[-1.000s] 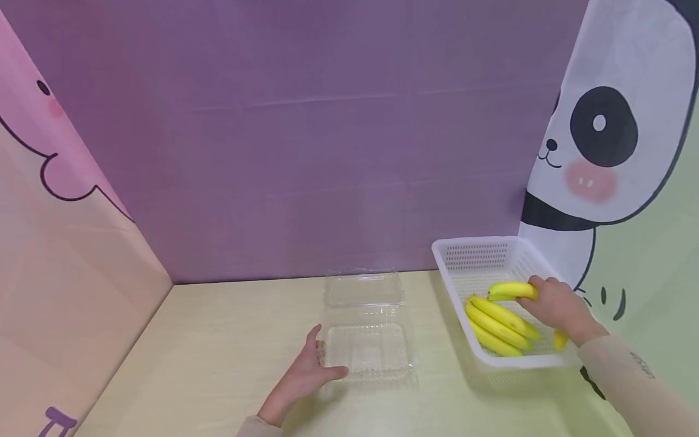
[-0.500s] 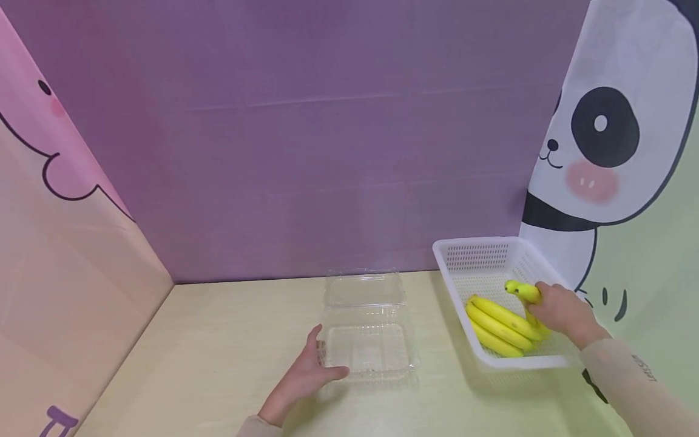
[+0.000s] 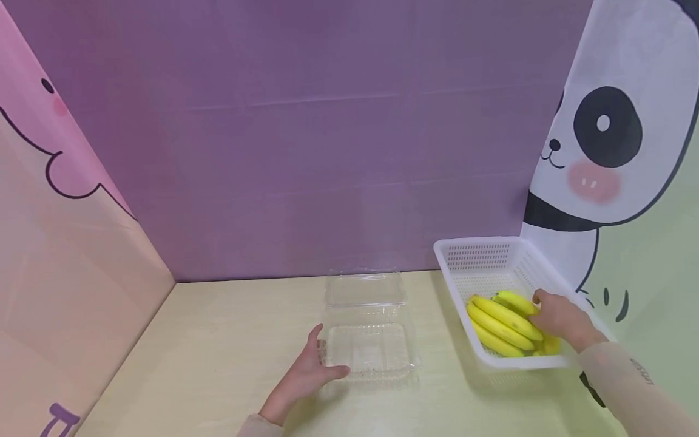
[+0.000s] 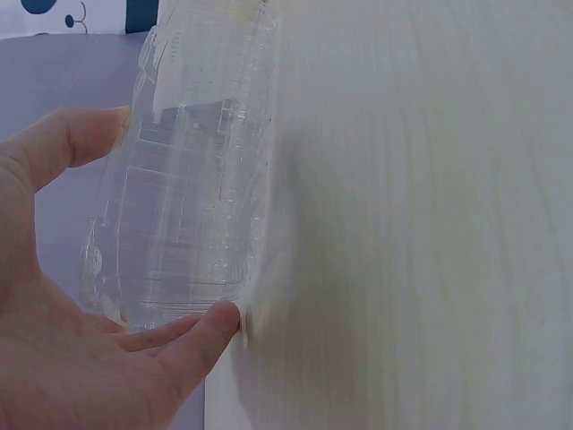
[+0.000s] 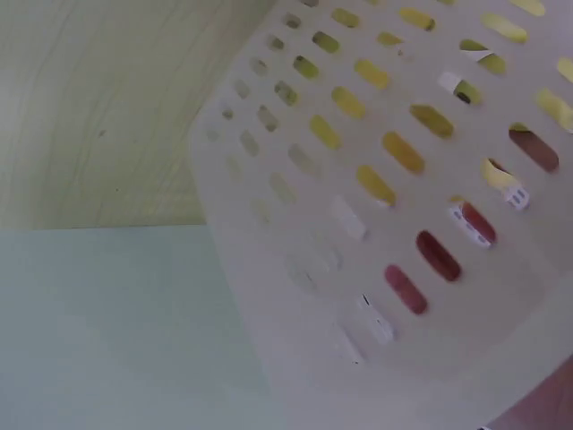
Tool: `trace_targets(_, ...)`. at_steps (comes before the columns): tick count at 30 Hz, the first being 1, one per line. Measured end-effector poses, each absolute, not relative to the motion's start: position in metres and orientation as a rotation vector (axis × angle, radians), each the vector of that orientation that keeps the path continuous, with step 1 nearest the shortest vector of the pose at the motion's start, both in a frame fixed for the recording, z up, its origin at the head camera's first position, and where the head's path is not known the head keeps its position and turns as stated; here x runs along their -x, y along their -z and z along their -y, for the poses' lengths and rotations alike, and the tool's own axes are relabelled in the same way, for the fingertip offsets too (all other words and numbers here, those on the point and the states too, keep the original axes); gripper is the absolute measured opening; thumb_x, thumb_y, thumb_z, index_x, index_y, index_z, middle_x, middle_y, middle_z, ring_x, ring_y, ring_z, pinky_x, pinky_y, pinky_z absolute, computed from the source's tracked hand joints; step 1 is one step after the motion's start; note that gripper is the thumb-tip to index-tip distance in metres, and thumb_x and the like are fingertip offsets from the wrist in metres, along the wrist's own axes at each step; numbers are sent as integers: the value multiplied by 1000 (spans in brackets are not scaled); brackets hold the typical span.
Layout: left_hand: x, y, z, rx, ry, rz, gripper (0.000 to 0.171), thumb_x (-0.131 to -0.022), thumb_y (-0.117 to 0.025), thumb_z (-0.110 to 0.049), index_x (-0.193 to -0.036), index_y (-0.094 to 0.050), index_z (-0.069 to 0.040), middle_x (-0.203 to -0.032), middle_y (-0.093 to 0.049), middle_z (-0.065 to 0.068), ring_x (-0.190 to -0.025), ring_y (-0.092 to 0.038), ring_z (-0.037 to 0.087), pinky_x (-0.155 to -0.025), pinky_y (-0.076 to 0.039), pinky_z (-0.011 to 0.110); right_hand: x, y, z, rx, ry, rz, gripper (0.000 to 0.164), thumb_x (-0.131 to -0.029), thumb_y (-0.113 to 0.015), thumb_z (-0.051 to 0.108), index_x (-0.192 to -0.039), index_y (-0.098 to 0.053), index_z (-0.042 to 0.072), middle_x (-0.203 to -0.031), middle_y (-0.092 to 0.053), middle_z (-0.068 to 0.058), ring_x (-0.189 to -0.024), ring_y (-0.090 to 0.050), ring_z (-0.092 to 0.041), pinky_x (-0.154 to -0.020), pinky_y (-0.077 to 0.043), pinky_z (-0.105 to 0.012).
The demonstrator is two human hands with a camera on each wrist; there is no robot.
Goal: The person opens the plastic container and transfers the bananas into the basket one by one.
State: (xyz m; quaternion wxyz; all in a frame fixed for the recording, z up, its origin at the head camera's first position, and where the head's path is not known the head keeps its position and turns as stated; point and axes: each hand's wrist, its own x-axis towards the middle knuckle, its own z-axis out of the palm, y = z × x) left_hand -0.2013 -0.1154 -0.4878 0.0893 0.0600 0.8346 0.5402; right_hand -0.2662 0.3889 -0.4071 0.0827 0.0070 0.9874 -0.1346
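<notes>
At the right, my right hand (image 3: 562, 315) reaches into a white plastic basket (image 3: 446, 261) and grips a bunch of bananas (image 3: 516, 300), its fingertips hidden behind the fruit. Another bunch of bananas (image 3: 494, 328) lies in front of it, against the basket's left side. My left hand (image 3: 308, 370) is spread around the near left corner of a clear plastic clamshell box (image 3: 366, 349), thumb along the front edge. In the left wrist view the thumb and fingers touch the clear box (image 4: 179, 197) with a wide gap between them. The box's lid (image 3: 364, 290) lies folded back.
The pale wooden table (image 3: 229, 340) meets a purple cloth wall (image 3: 327, 152) behind the box. A panda-printed panel (image 3: 606, 182) rises close beside the basket. In the right wrist view, the slotted basket wall (image 5: 295, 233) hides most of the hand and bananas.
My right hand has turned and lowered the bunch of bananas from above the basket's other bunch down beside it. My left hand and the clear box have stayed in place.
</notes>
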Motion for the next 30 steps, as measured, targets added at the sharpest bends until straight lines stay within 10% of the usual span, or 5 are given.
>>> trace_targets(30,202,485,116,-183,-1596,-2488,117,-80,-86,-24,-161,-4,-2,-153,-28,42,-140,-33,55,-105,-36,66,246,379,-337,252,490,-3163,27,-94,-63,18,-105,-67,-6,-93,-68,-17,-83,-61,-33,-75,-52,-54)
